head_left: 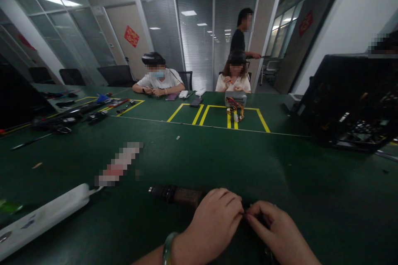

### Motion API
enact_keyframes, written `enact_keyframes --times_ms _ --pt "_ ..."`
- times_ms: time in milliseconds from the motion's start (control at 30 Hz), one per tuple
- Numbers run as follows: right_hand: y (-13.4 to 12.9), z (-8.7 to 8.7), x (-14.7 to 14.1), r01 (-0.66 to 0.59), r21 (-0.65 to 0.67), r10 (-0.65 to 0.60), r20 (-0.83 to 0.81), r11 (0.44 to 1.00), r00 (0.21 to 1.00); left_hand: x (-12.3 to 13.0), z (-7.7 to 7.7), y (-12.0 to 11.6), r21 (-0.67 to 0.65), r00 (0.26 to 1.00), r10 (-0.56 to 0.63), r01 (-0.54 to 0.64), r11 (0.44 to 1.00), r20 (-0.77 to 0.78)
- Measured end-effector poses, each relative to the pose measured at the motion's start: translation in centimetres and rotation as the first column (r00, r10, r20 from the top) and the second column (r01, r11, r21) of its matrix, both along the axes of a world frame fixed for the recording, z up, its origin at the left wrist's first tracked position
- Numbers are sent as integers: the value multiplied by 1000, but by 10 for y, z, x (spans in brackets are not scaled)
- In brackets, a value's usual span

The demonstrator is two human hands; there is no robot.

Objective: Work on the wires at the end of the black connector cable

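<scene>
Brown-black tool (186, 196) could roll if left hand (216, 217), closed round it, loosens; right hand (276, 225) pinched at tool's right, contents unclear.

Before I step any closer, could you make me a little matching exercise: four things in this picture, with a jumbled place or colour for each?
Things:
1. left hand
2. bangle
3. long bar with a cord
4. straight table markings

Places and colours:
A. yellow, on the green tabletop
B. over the dark tool with a brown section
C. white, at the picture's lower left
D. green, worn at the wrist

Pairs: 1-B, 2-D, 3-C, 4-A
</scene>
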State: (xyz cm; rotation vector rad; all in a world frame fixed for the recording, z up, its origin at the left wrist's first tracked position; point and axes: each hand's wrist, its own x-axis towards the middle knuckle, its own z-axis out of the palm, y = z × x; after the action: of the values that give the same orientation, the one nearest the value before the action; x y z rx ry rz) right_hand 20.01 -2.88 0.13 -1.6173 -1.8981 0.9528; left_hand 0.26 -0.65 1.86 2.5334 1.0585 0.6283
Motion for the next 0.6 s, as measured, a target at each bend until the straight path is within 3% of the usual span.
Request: enact_keyframes --times_ms 300,600 --pt "0 -3 0 13 9 -13 -18 1000 1000 0 0 2 48 994 -19 24 999 -103" --pt "0 -1 0 13 5 -13 -38 1000 999 0 0 1 -9 1000 -1 0 1000 -27"
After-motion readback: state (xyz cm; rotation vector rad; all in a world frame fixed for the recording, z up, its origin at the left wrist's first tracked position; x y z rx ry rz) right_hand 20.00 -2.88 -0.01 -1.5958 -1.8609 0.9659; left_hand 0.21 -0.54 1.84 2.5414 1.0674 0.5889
